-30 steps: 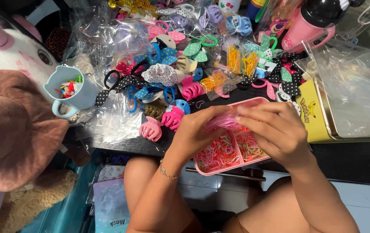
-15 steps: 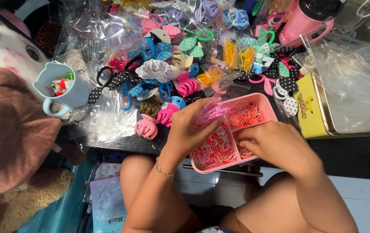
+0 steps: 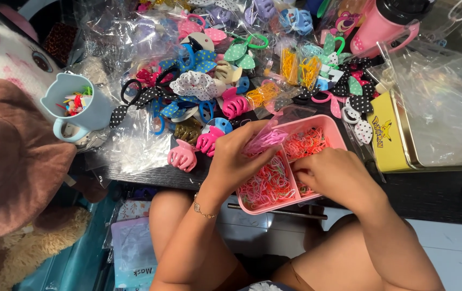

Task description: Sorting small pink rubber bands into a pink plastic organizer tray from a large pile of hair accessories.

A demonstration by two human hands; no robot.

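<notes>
The left hand [image 3: 239, 159] now pinches a small clear bag [image 3: 274, 132] of pink bands over the pink tray [image 3: 334, 134]. The right hand [image 3: 330, 175] has slid onto the tray's near edge, its grip hidden.

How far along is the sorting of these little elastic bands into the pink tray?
Both compartments of the pink tray already hold small elastic bands. In hand: the left hand grips a small clear bag of pink bands; the right hand reaches into the tray. Left: many bagged hair clips behind.
</notes>
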